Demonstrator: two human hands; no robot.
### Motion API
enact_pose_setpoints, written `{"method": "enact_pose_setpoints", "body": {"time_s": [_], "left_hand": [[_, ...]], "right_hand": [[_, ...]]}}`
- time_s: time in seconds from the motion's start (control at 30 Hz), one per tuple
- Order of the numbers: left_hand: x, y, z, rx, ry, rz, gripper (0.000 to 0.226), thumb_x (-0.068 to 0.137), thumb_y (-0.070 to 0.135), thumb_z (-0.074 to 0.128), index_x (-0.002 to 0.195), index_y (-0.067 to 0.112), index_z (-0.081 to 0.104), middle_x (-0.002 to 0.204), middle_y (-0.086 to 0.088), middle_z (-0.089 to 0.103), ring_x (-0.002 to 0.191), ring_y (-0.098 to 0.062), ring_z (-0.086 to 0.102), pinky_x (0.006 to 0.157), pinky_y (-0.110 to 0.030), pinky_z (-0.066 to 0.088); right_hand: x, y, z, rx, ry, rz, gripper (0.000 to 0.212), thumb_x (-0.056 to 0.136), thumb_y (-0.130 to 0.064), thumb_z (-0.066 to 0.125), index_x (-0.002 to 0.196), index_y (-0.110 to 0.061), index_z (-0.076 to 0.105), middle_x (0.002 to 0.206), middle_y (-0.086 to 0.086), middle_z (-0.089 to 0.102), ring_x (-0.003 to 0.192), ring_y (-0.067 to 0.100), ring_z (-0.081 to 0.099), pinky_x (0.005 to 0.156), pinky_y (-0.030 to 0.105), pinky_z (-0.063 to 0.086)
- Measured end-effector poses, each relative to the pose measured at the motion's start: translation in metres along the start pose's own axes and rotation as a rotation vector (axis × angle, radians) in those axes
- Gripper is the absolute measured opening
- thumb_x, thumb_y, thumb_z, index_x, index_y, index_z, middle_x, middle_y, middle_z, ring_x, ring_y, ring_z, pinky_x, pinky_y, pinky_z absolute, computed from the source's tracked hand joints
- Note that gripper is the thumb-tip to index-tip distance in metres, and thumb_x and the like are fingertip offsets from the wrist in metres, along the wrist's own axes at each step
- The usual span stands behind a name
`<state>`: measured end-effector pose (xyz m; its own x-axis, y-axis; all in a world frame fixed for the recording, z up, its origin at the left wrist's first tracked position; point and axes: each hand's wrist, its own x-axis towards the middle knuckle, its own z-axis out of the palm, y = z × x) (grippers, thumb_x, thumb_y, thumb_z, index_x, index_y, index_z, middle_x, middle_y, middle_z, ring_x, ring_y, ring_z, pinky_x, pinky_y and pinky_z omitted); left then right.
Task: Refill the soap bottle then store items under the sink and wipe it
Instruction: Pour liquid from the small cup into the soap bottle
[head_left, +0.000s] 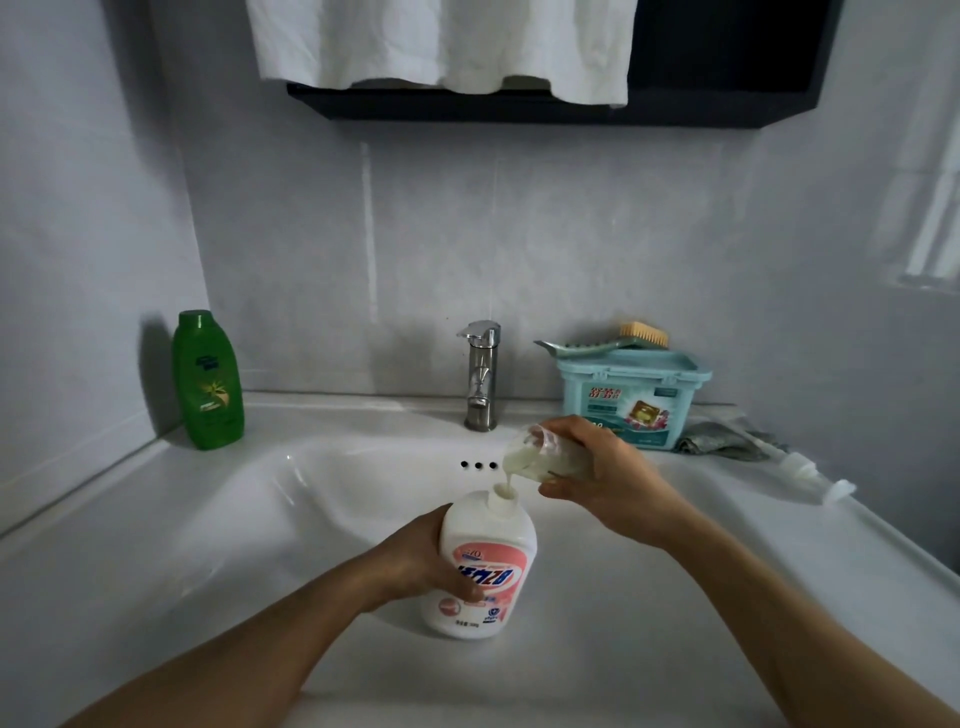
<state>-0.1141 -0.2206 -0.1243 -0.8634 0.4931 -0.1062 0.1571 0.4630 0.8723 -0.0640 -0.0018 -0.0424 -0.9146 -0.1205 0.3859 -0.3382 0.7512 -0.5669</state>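
Note:
A white soap bottle (485, 561) with a pink label stands uncapped over the white sink (260, 519). My left hand (421, 561) grips its left side. My right hand (597, 478) holds a clear plastic cup (540, 457) tipped to the left above the bottle's neck. Creamy white liquid runs from the cup's lip into the bottle's opening. The bottle's pump head (802, 470) lies on the counter at the right.
A green bottle (209, 382) stands at the back left. The steel faucet (482, 374) rises behind the basin. A teal lidded box (631, 397) with a brush (613, 340) on top sits at the back right, a grey cloth (722, 441) beside it. White towels (441, 41) hang above.

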Motion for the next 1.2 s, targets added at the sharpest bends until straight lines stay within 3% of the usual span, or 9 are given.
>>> {"method": "enact_pose_setpoints", "body": {"time_s": [0.33,0.5,0.83,1.2], "left_hand": [[-0.0013,0.0001,0.0000,-0.002,-0.009,0.006,0.069,0.060,0.006,0.087,0.118,0.028,0.057,0.107,0.006,0.072,0.102,-0.012,0.067,0.094,-0.038,0.054],[-0.0017,0.0009,0.0003,-0.020,-0.014,0.019,0.068,0.062,0.001,0.085,0.119,0.025,0.057,0.105,0.005,0.073,0.099,-0.009,0.068,0.086,-0.028,0.055],[-0.0005,0.0004,-0.0007,0.001,-0.011,0.024,0.068,0.060,0.006,0.087,0.117,0.028,0.058,0.107,0.005,0.072,0.102,-0.013,0.067,0.094,-0.038,0.054],[-0.0005,0.0002,0.0003,-0.001,-0.007,0.019,0.066,0.061,0.005,0.087,0.115,0.028,0.058,0.105,0.006,0.073,0.101,-0.011,0.067,0.091,-0.034,0.055]], "right_hand": [[-0.0006,-0.0005,0.0007,-0.007,-0.003,0.004,0.052,0.077,-0.023,0.074,0.122,-0.030,0.048,0.107,-0.014,0.048,0.092,0.003,0.048,0.069,0.010,0.040],[-0.0009,-0.0007,0.0004,-0.001,-0.002,0.001,0.051,0.077,-0.023,0.074,0.121,-0.029,0.048,0.107,-0.013,0.049,0.093,0.004,0.049,0.069,0.011,0.040],[-0.0005,-0.0013,-0.0001,-0.006,-0.003,-0.003,0.052,0.078,-0.022,0.073,0.122,-0.028,0.048,0.104,-0.015,0.046,0.091,0.003,0.048,0.069,0.011,0.040],[0.0001,-0.0006,0.0002,0.000,0.003,-0.015,0.053,0.077,-0.022,0.074,0.123,-0.028,0.049,0.105,-0.015,0.048,0.095,0.005,0.048,0.073,0.012,0.041]]}}
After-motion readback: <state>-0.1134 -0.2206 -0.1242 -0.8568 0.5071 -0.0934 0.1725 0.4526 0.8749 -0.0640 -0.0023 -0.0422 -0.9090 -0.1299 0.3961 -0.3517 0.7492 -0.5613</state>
